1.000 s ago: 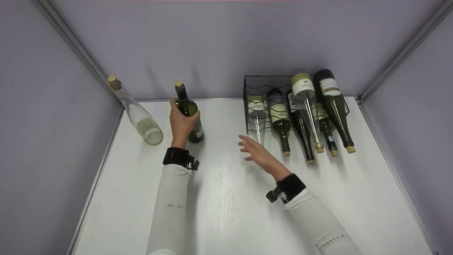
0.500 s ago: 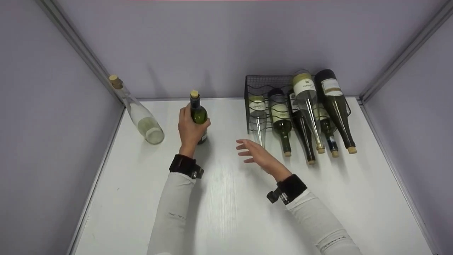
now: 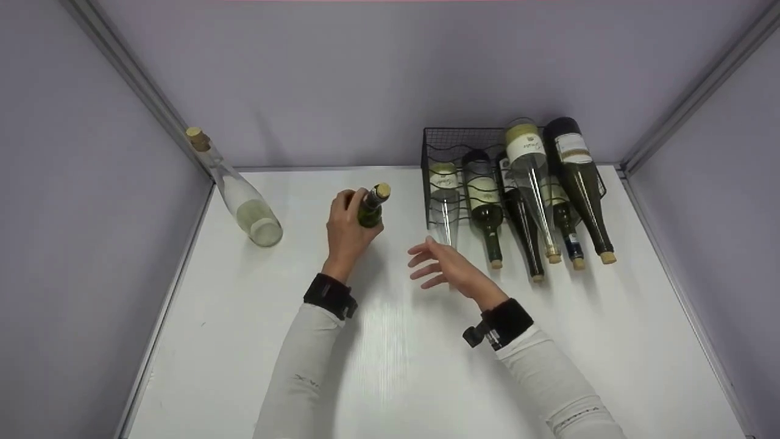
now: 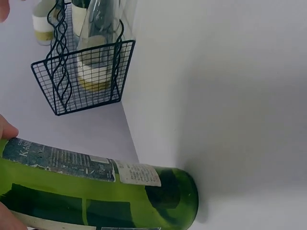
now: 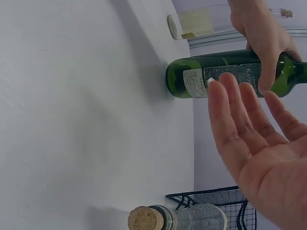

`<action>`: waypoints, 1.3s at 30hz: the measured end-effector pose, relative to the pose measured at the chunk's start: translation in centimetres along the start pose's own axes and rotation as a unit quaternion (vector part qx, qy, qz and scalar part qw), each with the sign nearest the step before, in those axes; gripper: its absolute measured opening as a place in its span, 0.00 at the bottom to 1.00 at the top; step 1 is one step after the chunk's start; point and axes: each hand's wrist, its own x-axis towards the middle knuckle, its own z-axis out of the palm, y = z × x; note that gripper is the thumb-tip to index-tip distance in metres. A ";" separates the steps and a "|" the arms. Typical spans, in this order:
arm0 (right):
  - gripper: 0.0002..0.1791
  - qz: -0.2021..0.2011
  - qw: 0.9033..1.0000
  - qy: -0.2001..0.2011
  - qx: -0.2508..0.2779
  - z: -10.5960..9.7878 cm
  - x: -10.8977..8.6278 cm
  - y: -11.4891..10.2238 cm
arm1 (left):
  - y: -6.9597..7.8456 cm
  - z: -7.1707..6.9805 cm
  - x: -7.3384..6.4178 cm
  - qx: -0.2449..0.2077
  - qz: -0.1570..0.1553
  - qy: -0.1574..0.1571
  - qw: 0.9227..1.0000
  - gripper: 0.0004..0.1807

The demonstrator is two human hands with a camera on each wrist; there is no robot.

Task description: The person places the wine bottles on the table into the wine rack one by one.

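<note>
A green corked wine bottle (image 3: 371, 216) stands near the middle of the table, tilted a little to the right in the head view. My left hand (image 3: 349, 235) grips it around the upper body, below the neck. In the left wrist view the bottle (image 4: 86, 187) shows its dark label and rounded base close to the table; whether they touch I cannot tell. My right hand (image 3: 454, 268) hovers to the right with fingers spread and loosely bent, holding nothing. In the right wrist view its palm (image 5: 273, 163) faces the bottle (image 5: 225, 72) without gripping it.
A black wire wine rack (image 3: 463, 135) stands at the back right, holding several corked bottles with necks pointing forward. A clear bottle (image 3: 446, 204) lies in its leftmost slot, behind my right hand. Another clear corked bottle (image 3: 244, 204) stands alone at the back left. Walls enclose the table.
My left hand has carried the green bottle rightward and slightly nearer, and its neck now leans right. The right hand stays nearly in place, its fingers a little more spread.
</note>
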 end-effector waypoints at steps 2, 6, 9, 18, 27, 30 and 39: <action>0.42 0.005 1.000 0.002 0.009 -0.1 -0.1 -0.2 | 0.1 0.3 -0.3 0.016 0.026 0.008 1.000 0.34; 0.43 0.017 0.999 0.006 0.029 -0.4 -0.2 -0.4 | 0.2 0.7 -1.1 0.044 0.087 0.010 0.995 0.31; 0.44 0.021 0.998 0.009 0.055 -0.5 -0.3 -0.5 | 0.4 0.9 -1.7 0.062 0.130 -0.007 0.990 0.31; 0.45 0.007 0.993 0.031 0.117 -0.7 -0.3 -1.0 | 0.7 1.4 -2.9 0.081 0.215 -0.027 0.973 0.34; 0.42 0.013 0.991 0.003 0.136 -0.7 -0.7 -2.0 | 1.8 1.8 -3.5 0.100 0.278 -0.054 0.954 0.26; 0.40 0.015 0.994 -0.002 0.109 -0.5 -0.7 -2.1 | 2.0 1.8 -3.8 0.116 0.289 -0.073 0.947 0.25; 0.27 0.030 0.999 0.035 -0.024 0.9 -1.0 -2.7 | 2.7 1.8 -3.9 0.136 0.302 -0.095 0.939 0.22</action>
